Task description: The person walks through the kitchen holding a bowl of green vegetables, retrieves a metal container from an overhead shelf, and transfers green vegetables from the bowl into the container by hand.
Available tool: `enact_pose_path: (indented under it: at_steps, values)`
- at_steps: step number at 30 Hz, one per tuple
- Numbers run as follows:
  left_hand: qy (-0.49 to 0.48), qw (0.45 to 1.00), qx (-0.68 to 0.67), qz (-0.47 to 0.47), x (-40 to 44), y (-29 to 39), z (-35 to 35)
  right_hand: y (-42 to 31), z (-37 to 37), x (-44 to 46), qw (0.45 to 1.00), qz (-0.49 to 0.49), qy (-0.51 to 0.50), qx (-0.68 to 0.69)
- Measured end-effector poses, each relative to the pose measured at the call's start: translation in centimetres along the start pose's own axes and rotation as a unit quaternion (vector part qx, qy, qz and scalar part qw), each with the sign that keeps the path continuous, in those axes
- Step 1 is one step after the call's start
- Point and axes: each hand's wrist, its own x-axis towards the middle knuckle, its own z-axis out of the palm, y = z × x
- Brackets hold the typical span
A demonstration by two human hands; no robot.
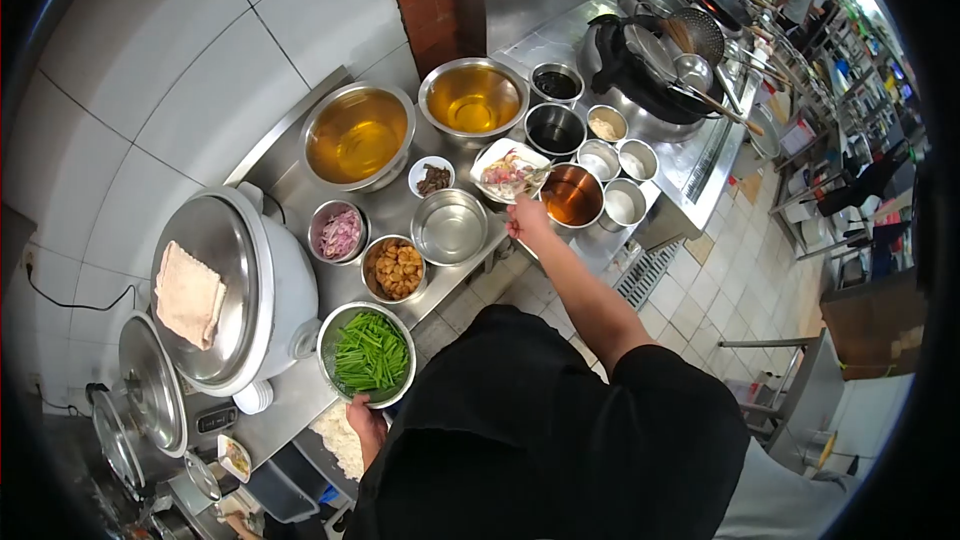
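Head view: two bare hands work at a metal counter (388, 208). The left hand (367, 422) grips the near rim of a metal bowl (327, 358) filled with cut green vegetables (370, 352); this bowl is positioned at the near edge of the counter, in front of a large lidded cooker (287, 275) bearing a folded cloth (188, 295). The right hand (525, 219) is extended forward, fingers bent, at the near edge of a white dish (487, 165) containing pale and reddish pieces (508, 170). Whether these fingers clasp the dish, a utensil or nothing cannot be determined. Immediately to the right of the dish is a bowl of reddish-brown liquid (598, 190). Two large bowls of amber liquid, the left bowl (320, 120) and the right bowl (512, 90), stand side by side at the rear. Between these and the vegetable bowl are located an onion bowl (314, 230) with purple slices, a bowl of brown pieces (367, 272) and a small white plate (415, 176) of dark strips. Two containers of dark liquid, a rear container (533, 83) and a front container (528, 128), are located behind the reddish-brown liquid.
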Motion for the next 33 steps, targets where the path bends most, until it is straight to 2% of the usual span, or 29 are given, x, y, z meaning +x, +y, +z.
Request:
enact_pose_path:
  at_steps: [3, 6, 9, 13, 17, 19, 22, 24, 26, 27, 28, 29, 31, 33]
  values:
    - [-0.071, 0.99, 0.064, 0.101, 3.4, -3.5, -3.8, 0.0, 0.3, 0.1, 1.0, 0.004, 0.02, -0.021]
    - [-0.067, 0.991, 0.063, 0.099, 3.6, -3.8, -4.5, 0.5, -0.3, 0.5, 1.0, -0.004, -0.004, -0.027]
    - [-0.038, 0.998, 0.03, 0.05, 2.4, -2.4, -4.0, -0.4, -0.6, -2.9, 0.999, 0.022, -0.024, -0.022]
    - [-0.032, 0.999, -0.023, -0.013, 2.2, -0.8, -3.8, 1.4, -2.3, -7.8, 0.993, -0.024, -0.012, -0.111]
    - [-0.092, 0.993, -0.072, 0.024, 2.5, -0.9, -4.0, 5.7, -6.2, -11.6, 0.947, -0.164, 0.036, -0.275]
    - [-0.106, 0.992, -0.067, -0.003, 0.8, 0.5, -3.0, 7.9, -9.4, -12.6, 0.912, -0.245, 0.064, -0.322]
    - [-0.121, 0.991, -0.052, -0.011, 0.0, 0.7, -2.9, 8.8, -14.7, -15.3, 0.869, -0.253, 0.143, -0.401]
    - [-0.133, 0.991, -0.023, 0.009, -0.4, 0.6, -2.9, 12.2, -20.6, -13.7, 0.823, -0.268, 0.219, -0.45]
    - [-0.142, 0.99, -0.005, 0.026, -1.8, 1.4, -1.5, 18.2, -30.0, -9.9, 0.805, -0.204, 0.213, -0.514]
    - [-0.148, 0.988, 0.003, 0.036, -2.8, 1.9, -0.6, 19.9, -34.0, -10.3, 0.81, -0.111, 0.169, -0.551]
    - [-0.154, 0.987, 0.011, 0.044, -3.5, 1.8, 0.2, 20.6, -36.5, -11.4, 0.851, 0.026, 0.155, -0.501]
    - [-0.171, 0.984, -0.001, 0.052, -2.8, 1.1, 0.6, 21.2, -38.7, -12.7, 0.862, 0.167, 0.146, -0.456]
    - [-0.188, 0.979, 0.006, 0.077, -5.4, 1.6, 4.4, 26.1, -45.0, -13.4, 0.898, 0.242, 0.17, -0.327]
    - [-0.192, 0.977, 0.024, 0.085, -9.0, 1.5, 9.1, 28.2, -49.0, -15.8, 0.903, 0.251, 0.183, -0.298]
